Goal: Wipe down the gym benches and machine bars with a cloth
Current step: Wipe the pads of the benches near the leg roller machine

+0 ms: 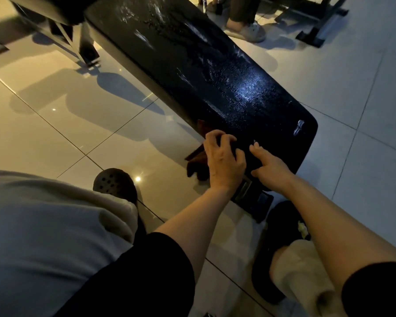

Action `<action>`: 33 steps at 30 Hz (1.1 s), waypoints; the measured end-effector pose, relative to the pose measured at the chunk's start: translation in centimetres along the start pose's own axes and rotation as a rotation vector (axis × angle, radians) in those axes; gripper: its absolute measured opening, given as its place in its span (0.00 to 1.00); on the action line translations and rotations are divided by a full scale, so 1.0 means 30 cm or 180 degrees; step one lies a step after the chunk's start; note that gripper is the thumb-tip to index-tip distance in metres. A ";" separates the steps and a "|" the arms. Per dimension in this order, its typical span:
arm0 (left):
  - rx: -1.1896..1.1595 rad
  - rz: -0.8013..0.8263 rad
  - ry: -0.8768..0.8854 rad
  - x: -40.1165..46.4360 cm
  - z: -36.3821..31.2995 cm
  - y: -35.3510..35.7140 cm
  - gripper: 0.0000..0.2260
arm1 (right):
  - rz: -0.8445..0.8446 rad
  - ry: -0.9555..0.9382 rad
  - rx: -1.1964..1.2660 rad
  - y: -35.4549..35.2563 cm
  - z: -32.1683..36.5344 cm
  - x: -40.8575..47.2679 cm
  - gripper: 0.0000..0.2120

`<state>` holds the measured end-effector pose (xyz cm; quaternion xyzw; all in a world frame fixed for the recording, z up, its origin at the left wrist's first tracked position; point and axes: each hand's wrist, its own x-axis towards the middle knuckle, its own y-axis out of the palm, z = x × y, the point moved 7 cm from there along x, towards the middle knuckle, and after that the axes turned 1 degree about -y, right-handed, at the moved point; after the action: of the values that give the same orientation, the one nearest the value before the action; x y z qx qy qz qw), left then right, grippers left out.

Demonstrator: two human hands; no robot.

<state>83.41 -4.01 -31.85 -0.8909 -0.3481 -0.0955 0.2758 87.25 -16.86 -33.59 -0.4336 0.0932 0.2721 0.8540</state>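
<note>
A long black padded gym bench (215,72) runs from the upper left to the centre right, its surface glistening with wet streaks. A dark brownish cloth (198,164) lies over the bench's near corner and hangs down its left side. My left hand (224,159) grips the cloth with curled fingers at that corner. My right hand (270,167) rests just to the right on the bench's near end, fingers extended and touching the pad or the cloth's edge.
The bench's metal frame and foot (249,197) stand on glossy floor tiles (78,115). My dark slippers (114,184) flank the bench end. Another person's sandalled foot (249,30) and a machine base (316,26) are at the top right.
</note>
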 end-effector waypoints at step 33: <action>-0.0136 0.0328 -0.0794 -0.169 0.080 0.111 0.09 | 0.0126 -0.0093 -0.0021 0.004 -0.034 0.016 0.37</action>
<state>81.85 -7.57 -37.10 -0.9182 -0.3314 0.0229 0.2158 87.66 -17.43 -34.46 -0.4305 0.0884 0.2954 0.8483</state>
